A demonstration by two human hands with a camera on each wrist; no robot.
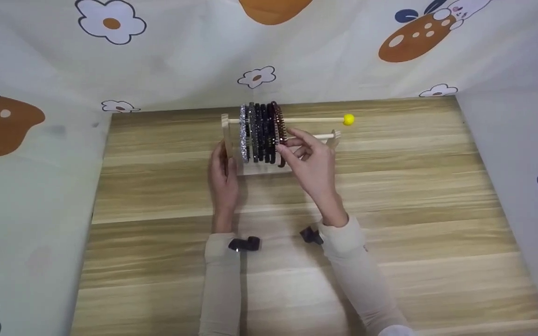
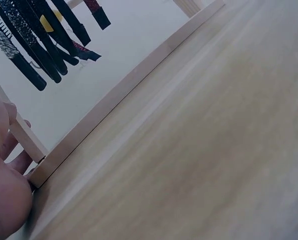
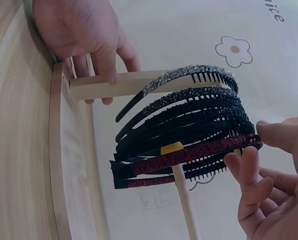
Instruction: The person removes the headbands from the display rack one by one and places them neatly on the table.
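Observation:
Several glittery toothed headbands (image 1: 262,133) hang in a row on the upper rod of a wooden rack (image 1: 226,135). The leftmost is silver (image 1: 244,133); dark ones follow, then reddish ones on the right. My right hand (image 1: 315,168) pinches a red glitter headband (image 3: 204,149) between thumb and fingers at its curved side, beside the others. My left hand (image 1: 224,184) holds the rack's left upright post (image 2: 26,140) near its base, fingers passing behind it. In the left wrist view only the headbands' dark lower ends show.
The upper rod ends at the right in a yellow ball (image 1: 349,120). A lower rod (image 1: 322,136) reaches a short right-hand post (image 1: 334,138). The rack stands near the back of a wood-grain table (image 1: 414,196), close to a printed cloth backdrop (image 1: 194,60).

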